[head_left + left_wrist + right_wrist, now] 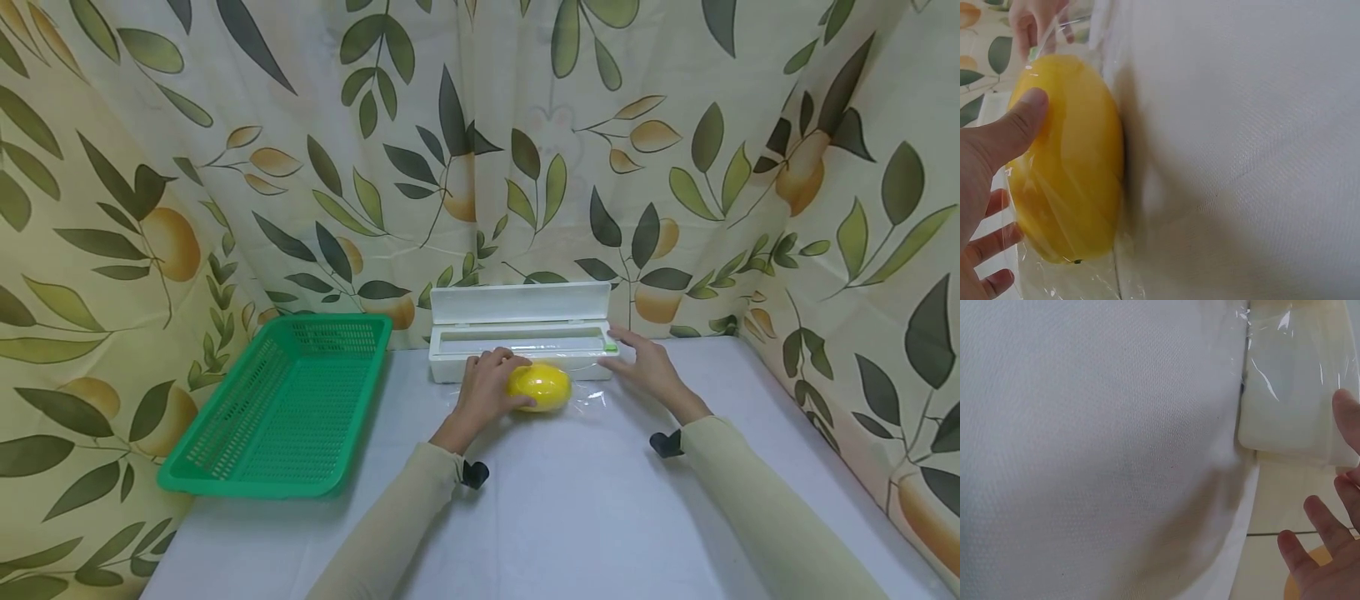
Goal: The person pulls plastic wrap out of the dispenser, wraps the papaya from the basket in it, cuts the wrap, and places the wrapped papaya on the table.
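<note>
The left hand [486, 387] grasps a yellow fruit [542, 387] under clear plastic film [590, 401], thumb pressed against it and fingers around its far side, while the right hand [652, 367] is spread, thumb and forefinger apart at the right end of a white cling-film dispenser [446, 368]. The fruit sits just in front of that lidded box on a white cloth [570, 508], a green perforated plastic basket [247, 487] stands to the left, and leaf-and-fruit-printed curtains [517, 108] surround the table.

I get dim, soft wrist views, brighter head view, glints on yellow fruit [542, 387] in left hand [483, 389], soft shadow on cloth [570, 508] beside it
</note>
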